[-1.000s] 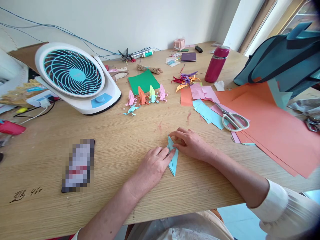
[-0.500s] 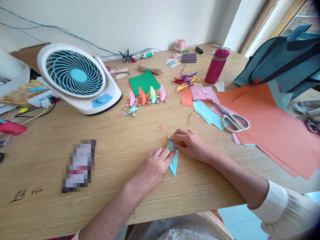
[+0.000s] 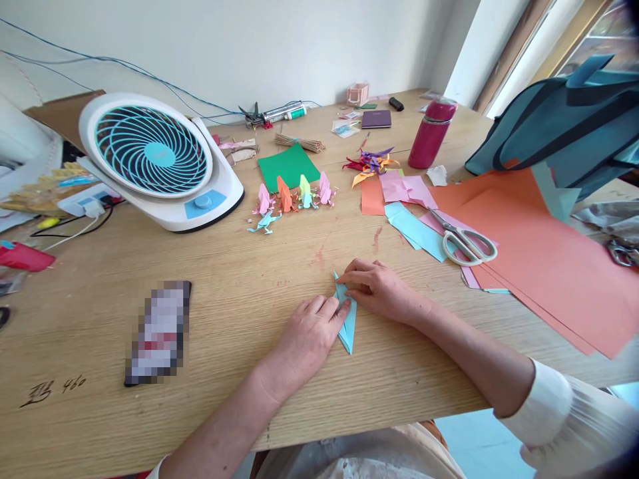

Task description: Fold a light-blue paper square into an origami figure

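Note:
A light-blue folded paper (image 3: 348, 332), shaped like a narrow kite with a pointed lower end, lies on the wooden table. My left hand (image 3: 312, 329) presses on its left side, thumb and fingers closed over the middle. From the right, my right hand (image 3: 382, 289) pinches the upper part near the thin tip. Fingers cover much of the upper folds. Farther back stand several folded paper figures, among them an orange one (image 3: 285, 195), a pink one (image 3: 326, 189) and a small blue one (image 3: 264, 222).
White scissors (image 3: 469, 245) rest on cut paper strips beside large orange sheets (image 3: 559, 266) at right. A fan (image 3: 154, 156) stands at back left, with a blurred flat object (image 3: 158, 332) nearer me. A magenta bottle (image 3: 432, 135) and a teal bag (image 3: 549, 126) are at back right.
Both hands stay on the blue paper with almost no movement. The whole view has shifted very slightly.

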Available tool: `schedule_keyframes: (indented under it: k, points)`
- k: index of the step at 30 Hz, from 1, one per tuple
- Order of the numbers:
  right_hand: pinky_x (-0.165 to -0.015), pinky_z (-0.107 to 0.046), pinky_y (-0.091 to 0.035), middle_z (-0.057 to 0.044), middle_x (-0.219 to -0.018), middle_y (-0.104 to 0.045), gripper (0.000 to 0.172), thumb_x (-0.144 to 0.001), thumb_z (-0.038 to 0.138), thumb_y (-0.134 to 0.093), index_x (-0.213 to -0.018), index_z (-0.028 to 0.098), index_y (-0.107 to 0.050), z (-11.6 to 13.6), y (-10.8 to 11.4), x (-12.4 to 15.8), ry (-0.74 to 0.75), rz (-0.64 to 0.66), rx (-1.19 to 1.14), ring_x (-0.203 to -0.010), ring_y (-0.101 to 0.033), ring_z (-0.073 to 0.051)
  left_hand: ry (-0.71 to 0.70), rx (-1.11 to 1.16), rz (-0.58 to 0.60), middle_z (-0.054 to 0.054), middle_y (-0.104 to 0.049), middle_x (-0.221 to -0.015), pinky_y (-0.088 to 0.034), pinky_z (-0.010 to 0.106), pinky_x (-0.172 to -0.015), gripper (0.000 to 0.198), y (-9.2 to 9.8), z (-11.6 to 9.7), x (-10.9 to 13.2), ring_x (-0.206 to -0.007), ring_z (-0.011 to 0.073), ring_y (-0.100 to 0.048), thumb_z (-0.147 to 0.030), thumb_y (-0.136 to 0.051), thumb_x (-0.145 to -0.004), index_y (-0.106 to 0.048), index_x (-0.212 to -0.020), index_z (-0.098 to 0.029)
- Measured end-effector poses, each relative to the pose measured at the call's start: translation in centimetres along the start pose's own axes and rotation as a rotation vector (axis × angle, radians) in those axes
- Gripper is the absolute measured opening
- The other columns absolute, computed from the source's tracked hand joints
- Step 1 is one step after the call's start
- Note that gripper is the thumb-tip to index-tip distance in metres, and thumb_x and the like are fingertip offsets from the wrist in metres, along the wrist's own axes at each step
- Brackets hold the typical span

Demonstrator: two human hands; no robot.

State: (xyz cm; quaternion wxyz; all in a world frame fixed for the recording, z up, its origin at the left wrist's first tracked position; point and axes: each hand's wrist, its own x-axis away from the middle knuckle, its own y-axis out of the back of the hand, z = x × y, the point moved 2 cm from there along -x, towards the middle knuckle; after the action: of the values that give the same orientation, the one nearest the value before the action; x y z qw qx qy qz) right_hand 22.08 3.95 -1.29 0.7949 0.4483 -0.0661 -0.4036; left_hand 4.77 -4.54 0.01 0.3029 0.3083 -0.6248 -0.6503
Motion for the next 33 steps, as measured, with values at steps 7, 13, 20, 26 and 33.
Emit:
schedule_keyframes:
  k: [7, 13, 20, 26, 33]
  points:
    - [-0.082, -0.031, -0.038, -0.006, -0.106, -0.065, 0.022, -0.09, 0.014, -0.062, -0.109, 0.022, -0.071, -0.3, -0.2, 0.1, 0.013, 0.001, 0.06, -0.085, -0.063, -0.015, 0.057, 0.08, 0.01, 0.01, -0.059, -0.115, -0.053, 0.041, -0.085, 0.045, 0.2, -0.1, -0.2, -0.102, 0.0254, -0.054, -0.007, -0.042, -0.095, -0.05, -0.137, -0.016]
    - [-0.083, -0.031, -0.042, -0.008, -0.107, -0.064, 0.021, -0.094, 0.017, -0.057, -0.112, 0.02, -0.069, -0.3, -0.2, 0.3, 0.037, -0.026, 0.06, -0.089, -0.063, -0.017, 0.023, 0.056, 0.004, 0.01, -0.058, -0.13, -0.051, 0.041, -0.09, 0.042, 0.2, -0.4, -0.2, -0.106, 0.0247, -0.053, -0.007, -0.042, -0.095, -0.05, -0.136, -0.014]
    - [-0.085, -0.036, -0.046, -0.01, -0.107, -0.065, 0.029, -0.1, 0.016, -0.044, -0.119, 0.021, -0.065, 1.5, 0.8, 3.6, 0.095, -0.014, 0.13, -0.094, -0.062, -0.02, 0.023, 0.074, -0.039, 0.009, -0.061, -0.127, -0.049, 0.042, -0.092, 0.043, -0.2, -0.2, -0.1, -0.109, 0.0252, -0.053, -0.008, -0.045, -0.094, -0.05, -0.137, -0.015]
    - [-0.084, -0.041, -0.047, -0.012, -0.114, -0.065, 0.032, -0.099, 0.016, -0.043, -0.123, 0.021, -0.064, 2.4, 0.7, 5.0, 0.177, 0.002, 0.299, -0.095, -0.058, -0.024, 0.011, 0.134, -0.08, 0.01, -0.059, -0.129, -0.05, 0.04, -0.094, 0.046, -0.2, 0.0, 0.2, -0.113, 0.0239, -0.054, -0.006, -0.045, -0.093, -0.048, -0.138, -0.015]
    - [-0.083, -0.04, -0.044, -0.012, -0.116, -0.065, 0.027, -0.1, 0.017, -0.043, -0.113, 0.019, -0.067, 2.4, 0.4, 4.8, 0.198, 0.047, 0.378, -0.092, -0.057, -0.023, -0.029, 0.069, -0.087, 0.012, -0.055, -0.14, -0.048, 0.039, -0.097, 0.045, -0.8, -0.2, 0.8, -0.115, 0.0251, -0.053, -0.009, -0.046, -0.095, -0.046, -0.14, -0.009]
